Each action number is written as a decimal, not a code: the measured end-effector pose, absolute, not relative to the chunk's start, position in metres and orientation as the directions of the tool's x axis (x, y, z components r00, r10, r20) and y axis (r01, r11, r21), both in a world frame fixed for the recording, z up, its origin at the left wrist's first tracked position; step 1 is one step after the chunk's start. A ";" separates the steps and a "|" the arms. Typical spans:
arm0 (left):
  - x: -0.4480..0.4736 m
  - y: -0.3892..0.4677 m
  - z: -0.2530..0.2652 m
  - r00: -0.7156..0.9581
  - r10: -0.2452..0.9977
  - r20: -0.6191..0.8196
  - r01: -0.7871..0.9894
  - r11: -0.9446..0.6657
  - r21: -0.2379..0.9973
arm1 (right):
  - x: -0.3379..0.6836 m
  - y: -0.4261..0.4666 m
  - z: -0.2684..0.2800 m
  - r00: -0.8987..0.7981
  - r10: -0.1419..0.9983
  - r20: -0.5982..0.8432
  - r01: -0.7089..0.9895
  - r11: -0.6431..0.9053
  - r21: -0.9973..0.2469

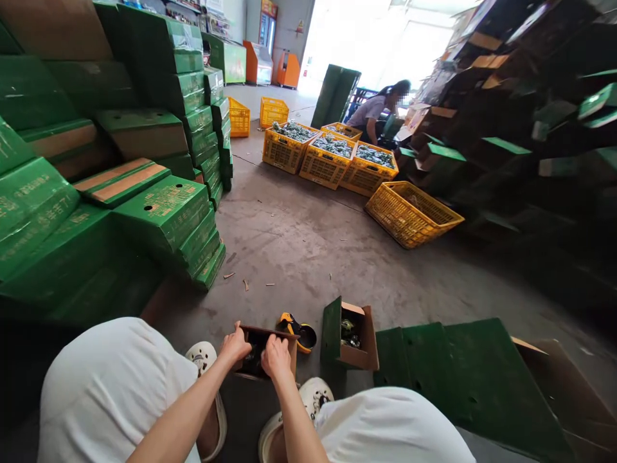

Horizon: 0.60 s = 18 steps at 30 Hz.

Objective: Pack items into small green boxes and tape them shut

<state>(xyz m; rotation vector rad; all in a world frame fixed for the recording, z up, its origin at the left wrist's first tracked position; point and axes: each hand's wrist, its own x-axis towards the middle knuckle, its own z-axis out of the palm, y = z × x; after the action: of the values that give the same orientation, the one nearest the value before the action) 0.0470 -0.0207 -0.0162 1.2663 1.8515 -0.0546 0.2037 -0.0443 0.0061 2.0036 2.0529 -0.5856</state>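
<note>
An open cardboard box [293,359] stands on the floor between my feet, with a dark inside whose contents I cannot make out. My left hand [235,344] is closed on its left edge, the thumb on the upper rim. On the opposite side, my right hand [276,355] has its fingers curled over the right edge. Just behind the box lies a yellow-and-black tape dispenser [304,337], touched by neither hand. To the right is another open green-and-brown box [331,331] with shiny wrapped green items [351,334] inside.
Stacked green cartons [164,209] rise on the left. Flat green cardboard [463,360] lies at the right. Yellow crates [324,168] filled with wrapped items stand ahead, near a tilted yellow crate [409,222]. A person [369,116] crouches behind them, beside a dark pile of boxes [511,148].
</note>
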 end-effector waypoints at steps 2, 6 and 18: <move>0.048 -0.017 -0.011 -0.089 0.748 -0.658 0.829 0.421 0.367 | 0.202 -0.045 0.004 -0.029 0.892 -0.450 0.995 -0.015 -0.094; 0.044 -0.010 0.000 -0.072 0.757 -0.650 0.834 0.403 0.377 | 0.200 -0.050 0.000 -0.010 0.885 -0.465 1.000 0.017 0.011; 0.034 -0.005 0.005 -0.094 0.739 -0.667 0.779 0.472 0.412 | 0.214 -0.056 0.012 -0.093 0.930 -0.355 0.992 0.055 -0.117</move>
<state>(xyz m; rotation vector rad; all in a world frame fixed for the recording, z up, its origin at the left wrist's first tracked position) 0.0345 -0.0048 0.0049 1.2780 1.8401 -0.0580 0.2137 -0.0563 0.0120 1.9811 2.1391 -0.4942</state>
